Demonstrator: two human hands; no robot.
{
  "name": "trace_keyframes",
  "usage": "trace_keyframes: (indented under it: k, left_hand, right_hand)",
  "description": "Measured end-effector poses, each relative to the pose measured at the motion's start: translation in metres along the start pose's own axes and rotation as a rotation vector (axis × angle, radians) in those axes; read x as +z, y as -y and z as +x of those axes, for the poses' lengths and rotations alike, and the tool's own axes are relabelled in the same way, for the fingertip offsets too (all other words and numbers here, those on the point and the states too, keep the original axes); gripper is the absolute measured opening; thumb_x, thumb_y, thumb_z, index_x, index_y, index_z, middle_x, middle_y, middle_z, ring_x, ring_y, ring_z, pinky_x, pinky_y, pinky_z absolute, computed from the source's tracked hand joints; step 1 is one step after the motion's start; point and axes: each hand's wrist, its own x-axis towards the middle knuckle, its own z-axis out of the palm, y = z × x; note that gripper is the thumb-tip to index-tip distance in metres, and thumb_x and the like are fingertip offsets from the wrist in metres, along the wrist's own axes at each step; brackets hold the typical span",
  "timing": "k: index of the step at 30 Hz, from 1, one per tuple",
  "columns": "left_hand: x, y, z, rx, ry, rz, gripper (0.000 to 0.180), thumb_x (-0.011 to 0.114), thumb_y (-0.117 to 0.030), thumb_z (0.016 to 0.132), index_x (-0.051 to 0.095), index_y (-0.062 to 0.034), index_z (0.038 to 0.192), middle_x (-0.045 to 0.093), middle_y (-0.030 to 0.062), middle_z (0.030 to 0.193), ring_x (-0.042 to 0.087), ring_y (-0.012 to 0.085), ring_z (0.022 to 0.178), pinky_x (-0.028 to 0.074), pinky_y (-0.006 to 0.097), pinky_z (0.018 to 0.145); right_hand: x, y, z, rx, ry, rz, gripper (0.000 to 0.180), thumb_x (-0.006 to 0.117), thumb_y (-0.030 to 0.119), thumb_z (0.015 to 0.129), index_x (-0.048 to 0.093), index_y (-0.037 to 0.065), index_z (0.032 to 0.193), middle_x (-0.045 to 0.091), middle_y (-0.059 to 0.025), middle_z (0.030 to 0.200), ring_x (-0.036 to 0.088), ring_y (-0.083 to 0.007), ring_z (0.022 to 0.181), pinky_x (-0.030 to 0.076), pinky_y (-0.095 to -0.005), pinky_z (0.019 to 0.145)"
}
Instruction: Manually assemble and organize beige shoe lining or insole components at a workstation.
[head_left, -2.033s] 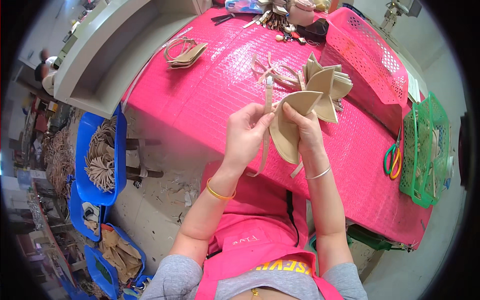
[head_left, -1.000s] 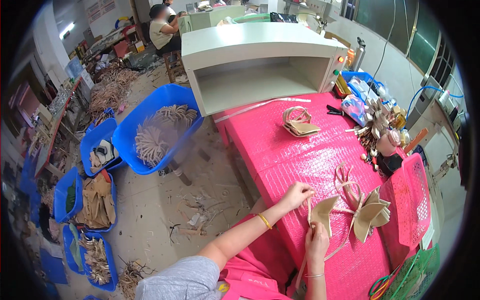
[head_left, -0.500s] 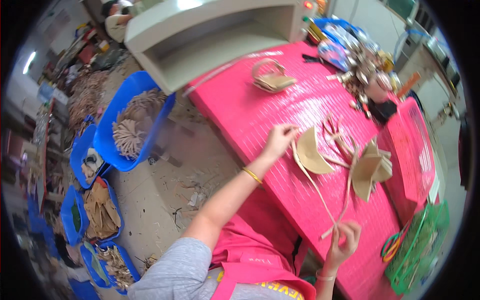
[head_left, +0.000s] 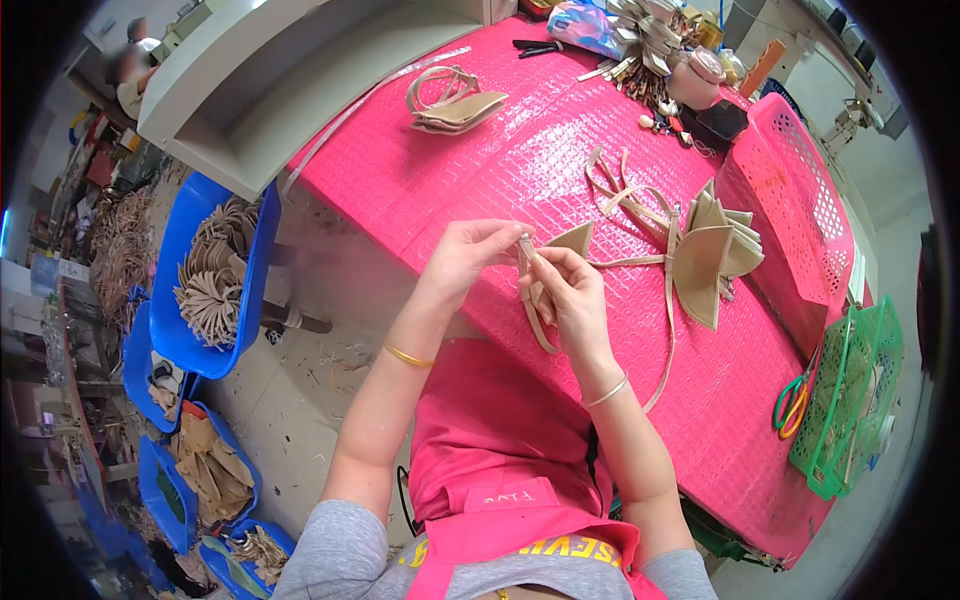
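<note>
We hold a tan strap just off the pink table's near edge, left hand and right hand both pinching its top end. It looks light, thin and floppy, so we judge a fingertip pinch near the end controls it best.

Bare forearms below short grey sleeves. Bright pink apron across chest and lap, yellow lettering on the bib, a small stitched label lower down. Thin gold bangle at the wrist of the left hand; slim silver bangle at the wrist of the right hand.
</note>
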Motion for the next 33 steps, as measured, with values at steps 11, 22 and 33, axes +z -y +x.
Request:
trace_keyframes:
  k: [11, 22, 33]
  left_hand:
    - [0.006, -0.002, -0.006, 0.136, -0.102, -0.012, 0.020, 0.061, -0.001, 0.073, 0.060, 0.0031, 0.093, 0.062, 0.0109, 0.086, 0.060, 0.0136, 0.075, 0.048, 0.024, 0.072]
    - [0.004, -0.006, -0.008, 0.114, -0.082, 0.047, 0.023, 0.060, -0.001, 0.074, 0.059, 0.0036, 0.096, 0.062, 0.0094, 0.083, 0.059, 0.0122, 0.075, 0.047, 0.023, 0.069]
    - [-0.010, -0.018, -0.015, 0.138, -0.030, 0.220, 0.022, 0.060, -0.001, 0.074, 0.059, 0.0038, 0.096, 0.061, 0.0073, 0.084, 0.057, 0.0108, 0.075, 0.046, 0.022, 0.069]
  right_hand:
    - [0.012, -0.014, 0.003, -0.156, -0.075, 0.134, 0.014, 0.053, 0.014, 0.083, 0.051, 0.000, 0.088, 0.058, -0.0076, 0.069, 0.041, -0.0032, 0.042, 0.031, -0.0157, 0.036]
    - [0.015, -0.021, 0.002, -0.149, -0.111, 0.186, 0.014, 0.055, 0.014, 0.081, 0.053, 0.001, 0.087, 0.059, -0.0070, 0.071, 0.044, -0.0046, 0.044, 0.033, -0.0162, 0.039]
    - [0.018, -0.008, 0.001, -0.210, 0.021, -0.229, 0.012, 0.052, 0.005, 0.082, 0.055, -0.001, 0.091, 0.059, -0.0051, 0.072, 0.057, -0.0102, 0.063, 0.045, -0.0197, 0.053]
